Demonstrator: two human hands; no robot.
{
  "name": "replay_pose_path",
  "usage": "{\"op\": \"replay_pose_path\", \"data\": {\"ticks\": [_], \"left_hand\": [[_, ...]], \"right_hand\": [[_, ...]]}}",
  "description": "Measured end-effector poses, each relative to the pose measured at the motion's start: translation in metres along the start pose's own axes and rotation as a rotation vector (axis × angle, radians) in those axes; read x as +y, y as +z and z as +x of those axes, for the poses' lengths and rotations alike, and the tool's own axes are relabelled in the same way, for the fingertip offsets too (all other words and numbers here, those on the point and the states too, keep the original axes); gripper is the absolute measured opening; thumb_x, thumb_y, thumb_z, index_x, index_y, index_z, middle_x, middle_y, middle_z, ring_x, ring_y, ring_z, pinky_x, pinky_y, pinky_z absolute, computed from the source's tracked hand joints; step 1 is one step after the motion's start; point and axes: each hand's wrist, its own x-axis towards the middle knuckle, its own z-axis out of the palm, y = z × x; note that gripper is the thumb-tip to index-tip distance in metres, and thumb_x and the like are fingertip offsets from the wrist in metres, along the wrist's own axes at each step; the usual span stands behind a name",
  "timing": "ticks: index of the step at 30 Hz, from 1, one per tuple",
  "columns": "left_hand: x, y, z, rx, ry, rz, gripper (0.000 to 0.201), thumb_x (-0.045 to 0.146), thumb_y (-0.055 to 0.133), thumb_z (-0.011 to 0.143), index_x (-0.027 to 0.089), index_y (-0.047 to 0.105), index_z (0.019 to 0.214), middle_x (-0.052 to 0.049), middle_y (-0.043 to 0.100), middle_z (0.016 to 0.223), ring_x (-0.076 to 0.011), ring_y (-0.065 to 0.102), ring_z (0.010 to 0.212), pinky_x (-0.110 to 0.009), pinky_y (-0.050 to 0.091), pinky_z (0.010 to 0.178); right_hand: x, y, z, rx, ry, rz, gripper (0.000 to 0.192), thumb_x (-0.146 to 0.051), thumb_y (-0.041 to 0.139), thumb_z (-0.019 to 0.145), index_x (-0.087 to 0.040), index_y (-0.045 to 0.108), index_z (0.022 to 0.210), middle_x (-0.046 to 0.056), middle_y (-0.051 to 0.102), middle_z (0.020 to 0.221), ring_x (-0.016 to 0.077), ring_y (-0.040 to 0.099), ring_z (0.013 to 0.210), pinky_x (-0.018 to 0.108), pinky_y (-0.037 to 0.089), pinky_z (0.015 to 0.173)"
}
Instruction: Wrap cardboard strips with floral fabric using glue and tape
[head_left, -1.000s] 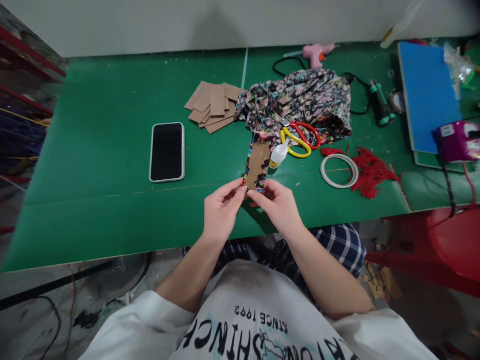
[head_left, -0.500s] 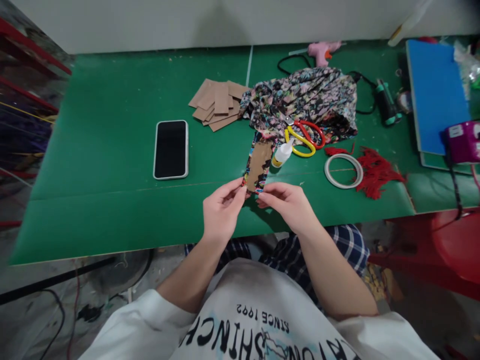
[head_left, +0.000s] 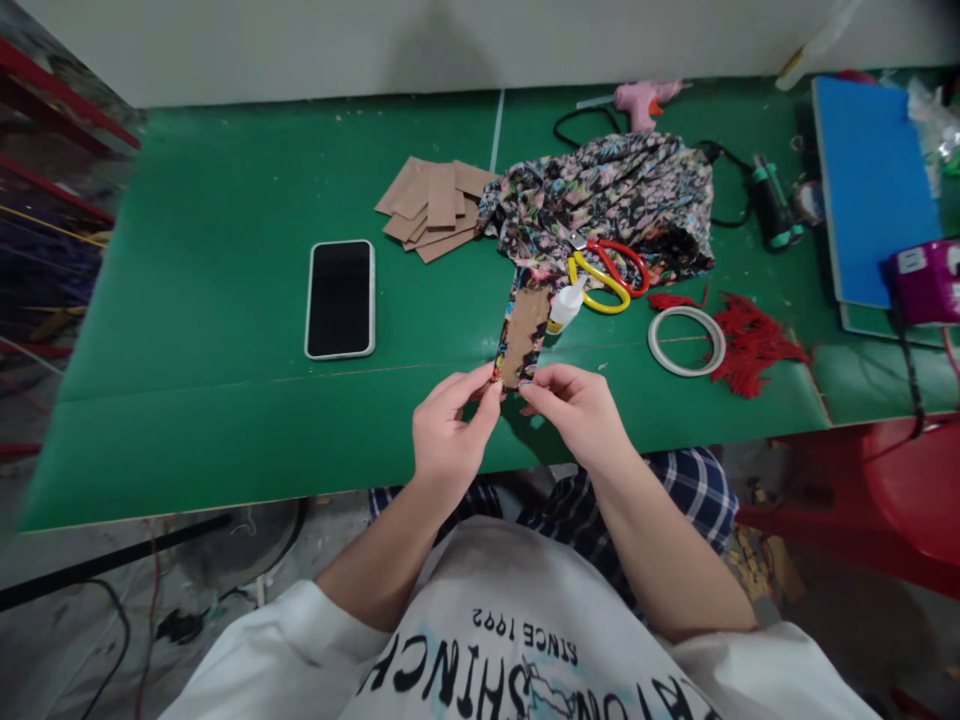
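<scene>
Your left hand [head_left: 454, 425] and right hand [head_left: 579, 412] pinch the near end of the strip [head_left: 527, 330], one at each corner, in front of you. Just right of it are the bottle [head_left: 564, 308] and scissors [head_left: 595, 246]; the cloth [head_left: 600, 195] crowds its far end, though whether they touch you can't tell. Cardboard [head_left: 442, 200] lies beyond to the left, tape [head_left: 654, 345] and red yarn [head_left: 754, 345] to the right. The table's [head_left: 187, 300] near edge runs just below your hands; your widest room is leftward, around and past the phone [head_left: 340, 300].
</scene>
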Motion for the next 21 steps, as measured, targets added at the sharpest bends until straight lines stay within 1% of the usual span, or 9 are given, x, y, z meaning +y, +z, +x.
{"op": "replay_pose_path", "data": {"ticks": [4,8,10,12,16,21], "left_hand": [[-0.001,0.001,0.001,-0.003,-0.073,-0.057,0.022,0.029,0.065,0.075,0.020,0.070,0.095,-0.003,0.069,0.085,-0.0134,0.065,0.070,-0.026,0.055,0.071],[0.001,0.000,0.005,-0.039,-0.246,-0.215,0.026,0.032,0.069,0.070,0.018,0.070,0.093,-0.004,0.070,0.084,-0.0144,0.067,0.069,-0.027,0.057,0.069],[0.001,0.000,0.006,-0.063,-0.307,-0.250,0.030,0.032,0.073,0.066,0.017,0.070,0.091,-0.004,0.071,0.082,-0.0156,0.067,0.069,-0.028,0.057,0.068],[0.001,0.000,0.007,-0.070,-0.334,-0.243,0.030,0.032,0.075,0.063,0.016,0.070,0.088,-0.004,0.071,0.078,-0.0163,0.067,0.068,-0.028,0.057,0.066],[0.001,0.001,0.008,-0.040,-0.376,-0.265,0.027,0.031,0.075,0.062,0.015,0.070,0.084,-0.004,0.071,0.075,-0.0152,0.067,0.064,-0.028,0.057,0.065],[0.001,0.002,0.010,0.008,-0.451,-0.361,0.032,0.029,0.079,0.057,0.015,0.069,0.084,-0.002,0.070,0.071,-0.0126,0.065,0.060,-0.029,0.057,0.066]], "right_hand": [[0.004,0.002,0.002,0.003,-0.003,0.001,0.022,-0.036,0.062,0.070,-0.018,0.053,0.061,-0.005,0.051,0.052,0.0079,0.047,0.048,0.022,0.039,0.049],[0.006,0.001,0.004,-0.007,-0.004,-0.021,0.021,-0.035,0.061,0.071,-0.018,0.053,0.062,-0.005,0.051,0.053,0.0075,0.046,0.048,0.022,0.037,0.048],[0.006,-0.001,0.004,-0.011,-0.001,-0.033,0.021,-0.035,0.062,0.071,-0.018,0.053,0.062,-0.005,0.052,0.053,0.0074,0.047,0.048,0.022,0.037,0.048],[0.007,-0.001,0.004,-0.018,0.000,-0.038,0.022,-0.035,0.062,0.071,-0.018,0.053,0.062,-0.005,0.051,0.052,0.0072,0.046,0.047,0.021,0.039,0.048],[0.008,-0.001,0.004,-0.032,0.006,-0.011,0.022,-0.037,0.065,0.069,-0.018,0.057,0.062,-0.005,0.053,0.052,0.0070,0.049,0.047,0.021,0.043,0.048],[0.006,-0.004,0.006,-0.102,0.073,0.140,0.022,-0.038,0.070,0.065,-0.018,0.064,0.069,-0.003,0.061,0.056,0.0082,0.056,0.052,0.023,0.050,0.054]]}}
